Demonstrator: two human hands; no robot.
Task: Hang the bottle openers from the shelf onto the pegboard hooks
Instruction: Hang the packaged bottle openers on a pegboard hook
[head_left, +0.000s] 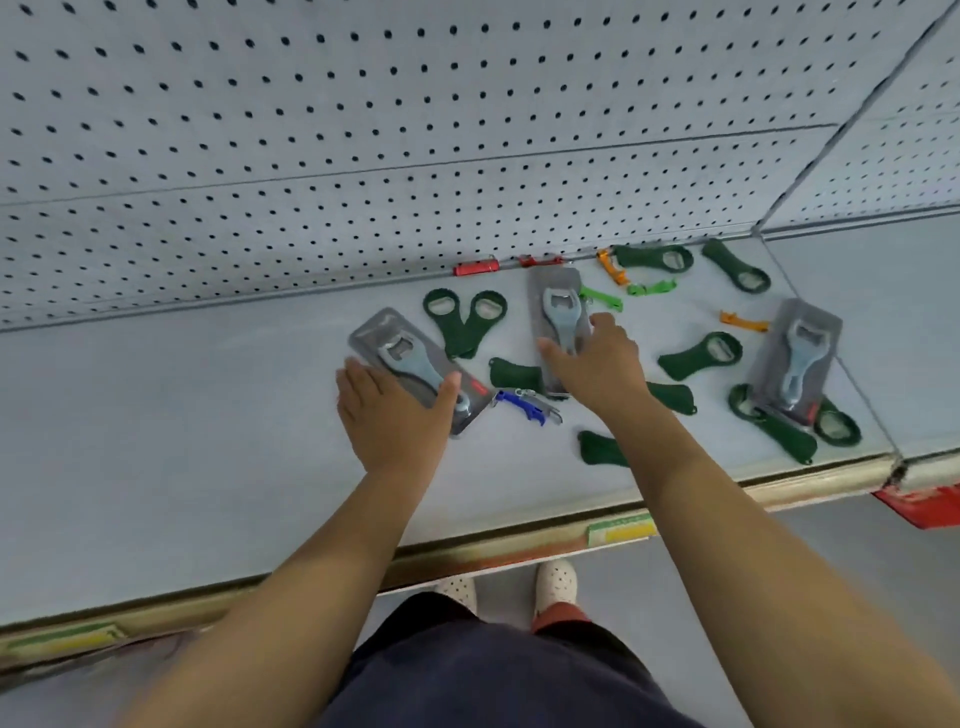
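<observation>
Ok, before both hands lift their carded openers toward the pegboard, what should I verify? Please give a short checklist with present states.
1. Left hand grips left carded opener: ok.
2. Right hand grips middle carded opener: ok.
3. Hooks visible on pegboard: not ok, none in view.
4. Hang holes in the cards: cannot tell, blurred.
5. Blue opener clear of left card: cannot tell, it lies at its corner.

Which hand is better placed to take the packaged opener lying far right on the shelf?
The right hand: it grips the middle pack, nearer the far-right pack. The left hand grips the leftmost pack, farther away.
</observation>
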